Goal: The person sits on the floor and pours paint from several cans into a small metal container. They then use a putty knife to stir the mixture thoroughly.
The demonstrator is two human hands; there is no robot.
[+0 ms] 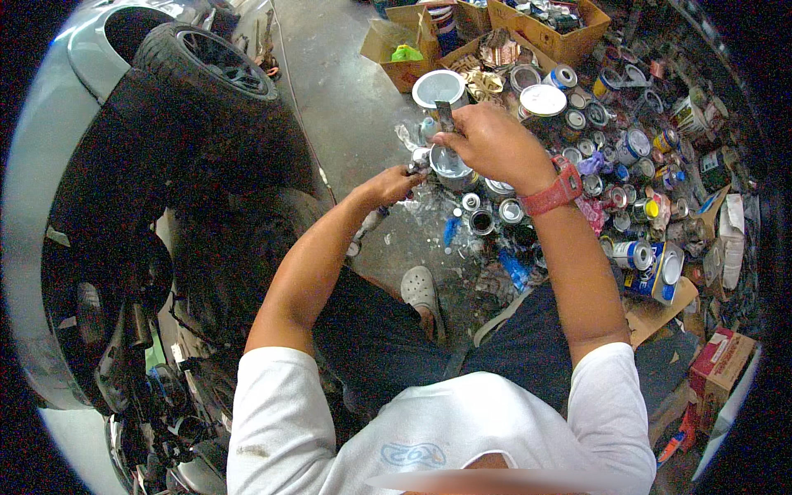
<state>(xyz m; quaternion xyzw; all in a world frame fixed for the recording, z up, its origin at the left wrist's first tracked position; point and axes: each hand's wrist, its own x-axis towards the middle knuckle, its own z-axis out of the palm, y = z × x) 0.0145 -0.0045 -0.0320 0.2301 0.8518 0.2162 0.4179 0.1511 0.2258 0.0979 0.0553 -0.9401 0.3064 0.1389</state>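
My right hand (495, 140), with a red watch on the wrist, pinches a flat dark stick (445, 115) over a tub of grey paint (451, 163). The stick's lower end is hidden by the fingers, so I cannot tell whether it touches the paint. To the left, my left hand (389, 186) is closed around a metal tool that looks like a spray gun (419, 160). Its metal head points toward the tub, and a lower part shows below my wrist. Just beyond my right hand stands a larger pail (439, 87) with pale grey inside.
Many paint cans (634, 144) crowd the floor on the right. Cardboard boxes (549, 29) stand at the back. A car wheel (206, 66) and pale car body (37, 247) take up the left. A thin hose (301, 115) runs along the floor beside the car.
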